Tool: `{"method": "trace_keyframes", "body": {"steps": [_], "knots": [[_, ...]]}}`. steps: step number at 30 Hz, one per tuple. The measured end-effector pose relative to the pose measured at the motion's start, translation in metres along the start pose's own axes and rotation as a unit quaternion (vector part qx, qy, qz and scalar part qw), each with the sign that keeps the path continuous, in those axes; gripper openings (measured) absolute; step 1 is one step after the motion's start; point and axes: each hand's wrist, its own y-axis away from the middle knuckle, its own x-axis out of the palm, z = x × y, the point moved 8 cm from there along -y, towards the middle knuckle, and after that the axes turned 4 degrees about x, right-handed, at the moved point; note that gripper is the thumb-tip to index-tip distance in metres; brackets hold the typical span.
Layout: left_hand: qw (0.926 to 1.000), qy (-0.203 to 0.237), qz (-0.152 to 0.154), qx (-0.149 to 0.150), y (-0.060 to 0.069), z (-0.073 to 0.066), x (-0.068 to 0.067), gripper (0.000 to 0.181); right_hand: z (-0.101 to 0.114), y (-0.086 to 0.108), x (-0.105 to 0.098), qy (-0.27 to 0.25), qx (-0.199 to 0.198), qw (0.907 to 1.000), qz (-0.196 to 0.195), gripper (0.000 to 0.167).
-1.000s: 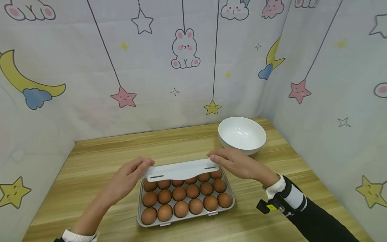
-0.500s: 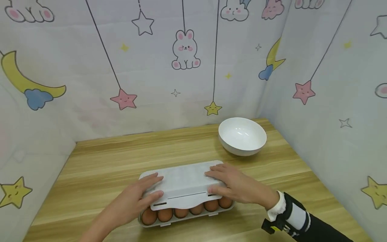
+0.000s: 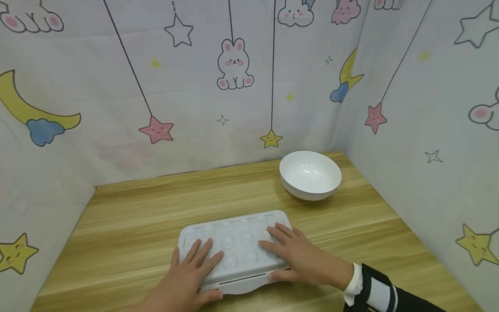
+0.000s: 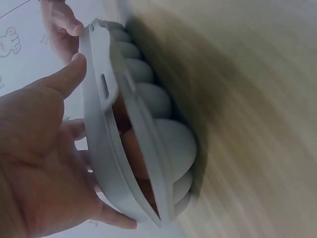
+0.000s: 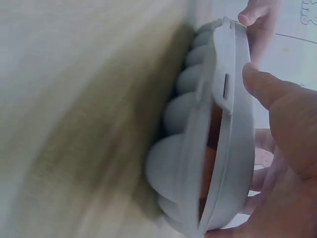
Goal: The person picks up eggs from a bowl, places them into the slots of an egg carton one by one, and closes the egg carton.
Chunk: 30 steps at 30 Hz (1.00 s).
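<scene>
A pale grey plastic egg carton [image 3: 238, 242] lies on the wooden table with its lid lowered over the eggs. My left hand [image 3: 191, 277] rests spread on the lid's left part, the thumb near its front edge. On the right part lies my right hand [image 3: 298, 255], its fingers likewise spread flat. Both wrist views show a narrow gap between lid and base, and brown eggs [image 4: 133, 153] show through it. A slotted front flap [image 5: 224, 74] hangs from the lid, apart from the base's rim. Rounded egg cups [image 4: 173, 148] bulge below.
A white bowl [image 3: 310, 175] stands at the back right of the wooden table [image 3: 128, 216], beyond the carton. Pale cloth walls [image 3: 195, 99] with cartoon drawings border the table at the back and sides.
The carton's lid has swung down towards me and now covers the eggs. Both hands have gone from holding its raised front edge to resting flat on top.
</scene>
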Motion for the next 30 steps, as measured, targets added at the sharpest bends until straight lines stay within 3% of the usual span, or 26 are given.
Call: {"method": "trace_keyframes", "body": {"steps": [9,16,25,30], "knots": [[0.9983,-0.054,-0.014,0.017,0.002,0.003,0.019,0.087,0.001,0.004,0.015,0.068,-0.029,0.9958,-0.054,0.08],[0.9864,-0.146,-0.057,0.05,0.004,-0.001,0.027,0.091,0.001,0.008,0.02,0.09,-0.04,0.9919,-0.08,0.081],[0.9866,-0.153,-0.049,0.032,0.004,0.001,0.029,0.09,0.003,0.009,0.023,0.123,-0.048,0.9854,-0.107,0.084],[0.9785,-0.189,-0.068,0.046,0.005,0.001,0.029,0.088,0.004,0.008,0.024,0.131,-0.048,0.9844,-0.108,0.083]]}}
